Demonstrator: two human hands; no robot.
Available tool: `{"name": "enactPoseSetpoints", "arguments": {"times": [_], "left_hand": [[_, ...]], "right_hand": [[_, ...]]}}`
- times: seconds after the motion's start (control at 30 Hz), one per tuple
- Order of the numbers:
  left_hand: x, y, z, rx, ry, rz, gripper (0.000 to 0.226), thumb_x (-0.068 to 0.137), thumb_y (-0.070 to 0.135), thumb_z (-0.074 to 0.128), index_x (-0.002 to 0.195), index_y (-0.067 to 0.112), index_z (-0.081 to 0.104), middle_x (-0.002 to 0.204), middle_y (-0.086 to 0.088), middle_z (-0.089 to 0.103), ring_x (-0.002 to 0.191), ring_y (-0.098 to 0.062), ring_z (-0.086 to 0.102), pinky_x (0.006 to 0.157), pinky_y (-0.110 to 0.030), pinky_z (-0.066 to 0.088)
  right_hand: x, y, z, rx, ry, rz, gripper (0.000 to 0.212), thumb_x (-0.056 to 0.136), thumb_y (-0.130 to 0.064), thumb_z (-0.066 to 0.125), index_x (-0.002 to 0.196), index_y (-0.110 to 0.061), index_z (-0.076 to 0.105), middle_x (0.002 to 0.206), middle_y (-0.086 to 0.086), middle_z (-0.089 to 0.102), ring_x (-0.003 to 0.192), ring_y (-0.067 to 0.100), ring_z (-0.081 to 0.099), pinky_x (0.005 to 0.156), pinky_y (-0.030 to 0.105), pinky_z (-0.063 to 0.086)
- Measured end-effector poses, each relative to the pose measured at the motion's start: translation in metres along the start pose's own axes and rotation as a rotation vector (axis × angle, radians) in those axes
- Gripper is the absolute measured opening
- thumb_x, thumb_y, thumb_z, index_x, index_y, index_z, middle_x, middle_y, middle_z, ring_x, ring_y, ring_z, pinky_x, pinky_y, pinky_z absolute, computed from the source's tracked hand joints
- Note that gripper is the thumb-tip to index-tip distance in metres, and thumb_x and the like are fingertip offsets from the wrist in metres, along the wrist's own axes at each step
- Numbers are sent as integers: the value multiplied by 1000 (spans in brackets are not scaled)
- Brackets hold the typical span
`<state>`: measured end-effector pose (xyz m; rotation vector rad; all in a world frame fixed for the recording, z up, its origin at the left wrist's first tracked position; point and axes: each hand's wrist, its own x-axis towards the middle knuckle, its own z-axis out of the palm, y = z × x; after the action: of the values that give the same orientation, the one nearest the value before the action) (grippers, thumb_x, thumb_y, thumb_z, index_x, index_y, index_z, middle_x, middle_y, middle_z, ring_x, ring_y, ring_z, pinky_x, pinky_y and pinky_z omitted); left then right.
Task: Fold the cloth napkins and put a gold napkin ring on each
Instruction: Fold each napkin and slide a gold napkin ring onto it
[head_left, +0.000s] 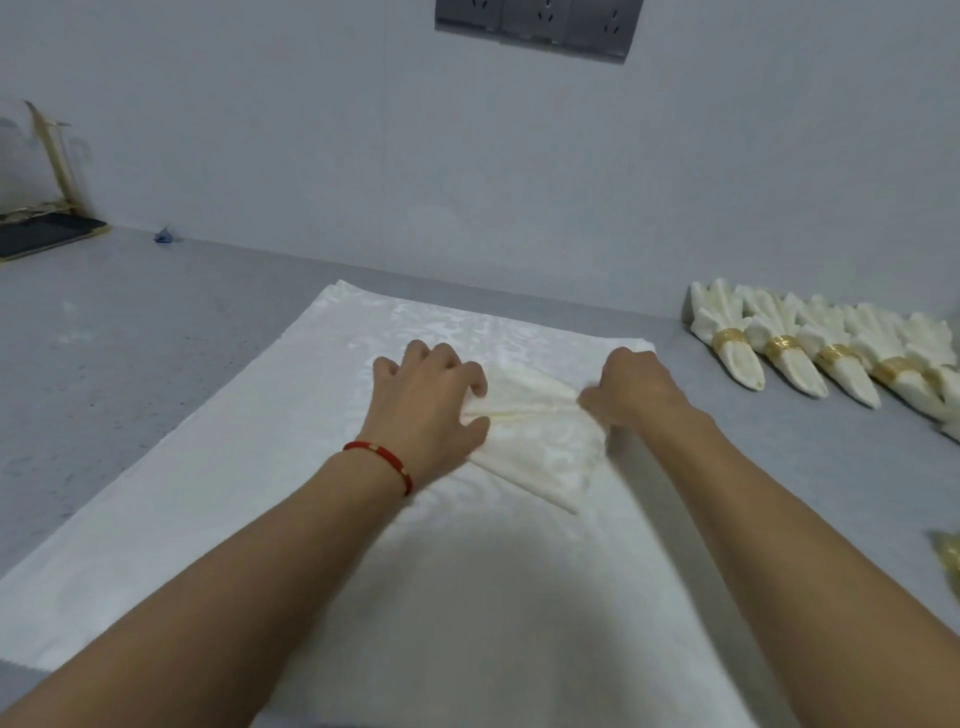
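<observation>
A cream cloth napkin (540, 447) lies partly folded into a pointed shape on a large white cloth (218, 519) spread over the grey table. My left hand (426, 405), with a red bracelet on its wrist, pinches the napkin's left side. My right hand (631, 387) grips the fold at the napkin's right side with curled fingers. A central crease runs between the two hands. Several finished napkins (810, 353), each with a gold napkin ring (729, 339), lie in a row at the right.
Gold pieces (948, 558) lie at the right edge of the table, cut off by the frame. A dark tray with a gold stand (47, 228) sits at the far left by the wall. A small blue scrap (166, 236) lies near the wall.
</observation>
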<state>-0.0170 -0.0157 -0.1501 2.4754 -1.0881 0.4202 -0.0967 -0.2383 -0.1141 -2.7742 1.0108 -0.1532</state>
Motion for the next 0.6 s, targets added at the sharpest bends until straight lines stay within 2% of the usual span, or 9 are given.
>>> {"name": "enactPoseSetpoints", "arguments": {"times": [0.07, 0.13, 0.17, 0.27, 0.33, 0.47, 0.6], "left_hand": [[2, -5, 0, -125, -11, -41, 18, 89, 42, 65, 104, 34, 65, 107, 11, 58, 105, -15, 50, 86, -34, 41], [4, -5, 2, -271, -41, -34, 9, 93, 31, 65, 97, 27, 71, 97, 10, 61, 94, -13, 56, 77, -26, 42], [4, -7, 2, -329, -48, -27, 10, 95, 24, 64, 96, 24, 73, 93, 11, 62, 89, -12, 58, 74, -21, 41], [7, -15, -3, -405, -54, -3, 16, 97, 15, 63, 100, 20, 77, 97, 11, 67, 88, -6, 58, 80, -15, 43], [9, -25, -5, -413, -103, 14, 19, 96, 13, 64, 102, 24, 78, 102, 12, 70, 93, -5, 61, 84, -11, 43], [10, -31, -1, -432, -97, 28, 19, 91, 11, 73, 96, 28, 79, 99, 12, 73, 92, -4, 65, 88, -23, 52], [10, -31, 0, -453, -61, 14, 14, 86, 12, 79, 88, 26, 81, 92, 13, 73, 88, -3, 66, 80, -14, 49]], "right_hand": [[-17, 24, -5, 24, -6, 58, 26, 92, -24, 63, 76, -7, 51, 78, 9, 58, 62, 22, 54, 48, 29, 40], [-31, 48, -5, 183, 45, 67, 28, 92, -29, 65, 81, -3, 65, 78, 13, 70, 69, 28, 67, 60, 37, 55], [-38, 58, -2, 323, 91, 58, 25, 92, -29, 64, 83, -7, 71, 76, 11, 74, 71, 27, 70, 67, 40, 57], [-60, 83, 9, 665, 241, 26, 19, 95, -32, 62, 85, -23, 75, 74, -5, 74, 69, 15, 66, 72, 33, 53], [-66, 89, 14, 761, 234, -15, 15, 96, -36, 65, 89, -28, 76, 81, -11, 74, 74, 12, 66, 76, 32, 53], [-66, 90, 15, 698, 178, -149, 2, 92, -31, 76, 90, -31, 78, 88, -12, 74, 76, 4, 64, 71, 12, 48], [-62, 92, 18, 687, 193, -125, 5, 87, -20, 82, 89, -24, 83, 81, -13, 76, 71, -3, 65, 67, 8, 46]]}}
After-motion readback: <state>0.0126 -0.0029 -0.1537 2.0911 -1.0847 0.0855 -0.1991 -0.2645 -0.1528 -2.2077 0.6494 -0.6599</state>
